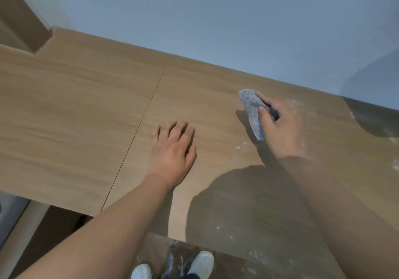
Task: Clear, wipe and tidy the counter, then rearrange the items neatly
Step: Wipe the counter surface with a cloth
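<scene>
White dust specks (pixel 238 147) near grey cloth (pixel 251 108)

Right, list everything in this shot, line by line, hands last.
light wooden counter: one, tan with a thin dark seam, fills the middle of the view.
speckled grey cloth: one, grey, bunched, on the counter's right part.
white powder specks: many, white, scattered on the counter below and right of the cloth.
pale blue-grey wall: one, behind the counter.
brown wooden panel: one, top left corner.
white shoes: two, bottom edge, below the counter.
left hand: one, fingers spread, resting flat on the counter right of the seam.
right hand: one, gripping the cloth.
</scene>
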A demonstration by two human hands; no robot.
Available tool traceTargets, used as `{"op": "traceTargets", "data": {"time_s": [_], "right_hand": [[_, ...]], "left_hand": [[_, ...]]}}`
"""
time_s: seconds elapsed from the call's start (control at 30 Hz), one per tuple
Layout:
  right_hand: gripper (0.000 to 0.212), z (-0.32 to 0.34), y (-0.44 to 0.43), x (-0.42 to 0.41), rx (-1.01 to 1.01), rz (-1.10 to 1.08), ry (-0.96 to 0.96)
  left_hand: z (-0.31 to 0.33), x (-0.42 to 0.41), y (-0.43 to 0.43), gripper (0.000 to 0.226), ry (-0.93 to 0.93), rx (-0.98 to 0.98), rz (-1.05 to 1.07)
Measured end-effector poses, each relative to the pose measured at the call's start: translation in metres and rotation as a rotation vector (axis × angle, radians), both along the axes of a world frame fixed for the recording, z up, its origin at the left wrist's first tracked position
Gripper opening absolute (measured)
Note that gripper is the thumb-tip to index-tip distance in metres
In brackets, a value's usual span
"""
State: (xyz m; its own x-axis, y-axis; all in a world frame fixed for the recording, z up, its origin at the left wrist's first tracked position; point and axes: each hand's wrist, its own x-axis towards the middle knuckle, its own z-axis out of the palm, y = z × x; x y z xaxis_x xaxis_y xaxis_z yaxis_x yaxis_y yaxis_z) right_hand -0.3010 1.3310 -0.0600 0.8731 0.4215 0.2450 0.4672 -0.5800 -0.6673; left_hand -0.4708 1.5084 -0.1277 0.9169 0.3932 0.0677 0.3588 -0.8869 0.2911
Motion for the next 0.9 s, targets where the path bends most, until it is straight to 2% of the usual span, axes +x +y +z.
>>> {"op": "traceTargets", "data": {"time_s": [0.17,0.47,0.67,0.9], "right_hand": [[0.034,-0.008,0.017,0.053,-0.057,0.040,-0.084],[0.031,-0.019,0.057,0.119,-0.168,0.103,-0.134],[0.032,-0.040,0.068,0.136,-0.312,0.204,-0.085],[0.043,-0.062,0.058,0.118,-0.286,0.224,0.037]], "left_hand": [[-0.003,-0.001,-0.001,0.041,-0.141,-0.049,0.011],[-0.006,0.000,0.001,0.044,-0.146,-0.032,0.018],[-0.005,0.001,0.002,0.043,-0.124,-0.019,0.022],[-0.005,0.001,0.002,0.043,-0.115,-0.021,0.023]]}}
